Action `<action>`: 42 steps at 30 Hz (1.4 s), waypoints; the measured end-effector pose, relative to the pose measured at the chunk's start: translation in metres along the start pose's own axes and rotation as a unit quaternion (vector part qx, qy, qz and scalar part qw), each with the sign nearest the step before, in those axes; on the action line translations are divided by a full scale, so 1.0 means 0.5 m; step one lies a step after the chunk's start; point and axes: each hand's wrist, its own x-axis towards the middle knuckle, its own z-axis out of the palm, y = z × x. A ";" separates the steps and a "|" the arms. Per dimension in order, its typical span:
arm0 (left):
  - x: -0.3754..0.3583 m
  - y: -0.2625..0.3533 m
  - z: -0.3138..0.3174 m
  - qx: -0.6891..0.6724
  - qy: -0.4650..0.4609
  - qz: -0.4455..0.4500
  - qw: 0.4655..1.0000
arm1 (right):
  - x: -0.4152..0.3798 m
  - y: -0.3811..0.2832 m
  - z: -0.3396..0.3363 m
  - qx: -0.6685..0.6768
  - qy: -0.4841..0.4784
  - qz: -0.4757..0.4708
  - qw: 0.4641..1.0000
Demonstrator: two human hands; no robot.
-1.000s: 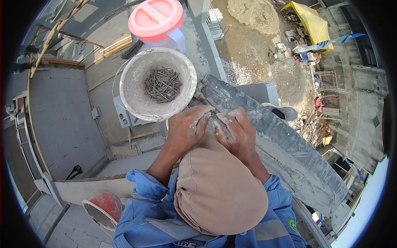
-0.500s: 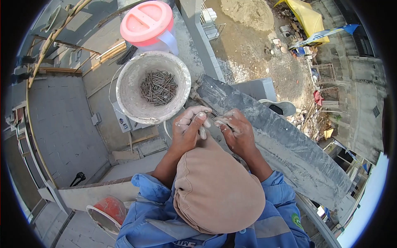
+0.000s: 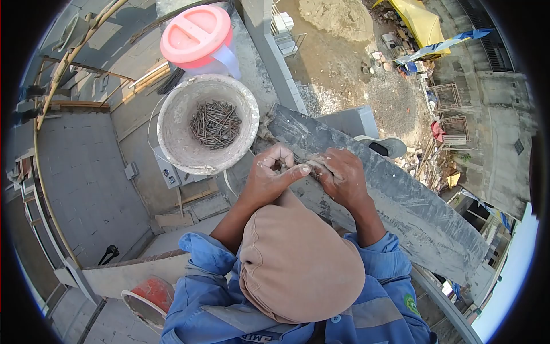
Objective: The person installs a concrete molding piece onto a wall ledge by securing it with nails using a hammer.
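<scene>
Both my hands meet just right of and below the whitish bucket, which holds many nails. My left hand has its thumb and fingers closed in a pinch, with the thumb reaching to the other hand. My right hand is closed too, its fingers curled and dusty with grey-white residue. Whatever lies between the fingertips is too small and hidden to name. A grey dusty slab runs diagonally beside and beneath the right hand.
A pink-lidded clear container stands behind the bucket. At the lower left is a red bucket. Bamboo poles line the left side. Sandy ground with rubble lies far below at the upper right.
My hands have come together and their fingertips now touch; before, a small gap parted them. My right hand has turned and its fingers are more curled. The view has shifted slightly.
</scene>
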 end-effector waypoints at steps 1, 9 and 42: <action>-0.002 0.004 0.006 0.000 0.002 -0.001 1.000 | -0.003 -0.001 -0.001 0.001 -0.001 -0.001 1.000; 0.001 0.062 0.002 0.293 -0.009 -0.061 0.954 | -0.024 0.005 -0.030 0.008 0.026 0.005 1.000; -0.012 0.004 -0.073 0.100 -0.234 0.040 0.966 | -0.027 -0.007 -0.045 0.086 -0.015 0.127 0.988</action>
